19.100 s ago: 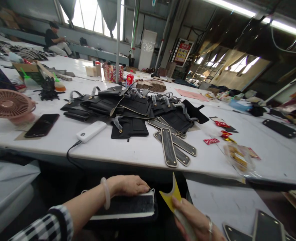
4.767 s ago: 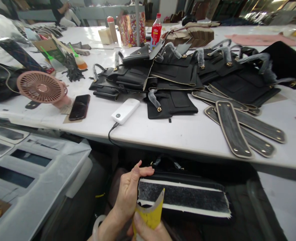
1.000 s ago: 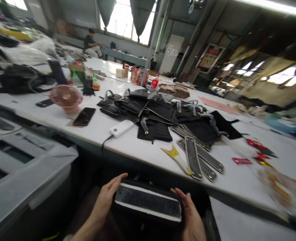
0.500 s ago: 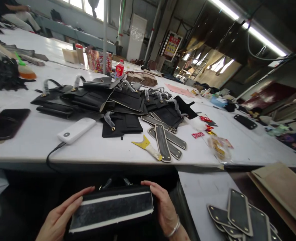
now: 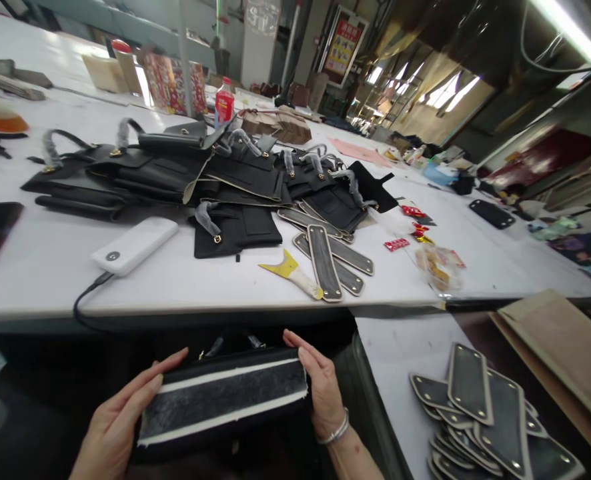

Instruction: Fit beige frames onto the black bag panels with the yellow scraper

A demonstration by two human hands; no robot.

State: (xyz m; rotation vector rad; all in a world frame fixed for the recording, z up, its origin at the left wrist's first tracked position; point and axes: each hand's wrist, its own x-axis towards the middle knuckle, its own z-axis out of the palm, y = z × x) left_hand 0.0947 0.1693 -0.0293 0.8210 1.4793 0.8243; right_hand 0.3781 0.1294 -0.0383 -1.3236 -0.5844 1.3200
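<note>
While a black bag [image 5: 225, 398] is held in front of the white surface [image 5: 215, 290], fingers of the left hand [image 5: 120, 413] and right hand [image 5: 323, 393] pinching its ends, a yellow scraper [image 5: 291, 272], black strips [image 5: 325, 263] and heaped bags [image 5: 245, 175] lie beyond.

A slim, shiny silver-coloured bracelet [image 5: 336, 433] circles the wrist of the right hand [image 5: 322, 385], and the bare forearm [image 5: 358, 465] beyond it carries a small round spot [image 5: 357, 449]. The left hand [image 5: 118, 421] is bare as well, its fingers [image 5: 158, 370] long and slim like those of the right
</note>
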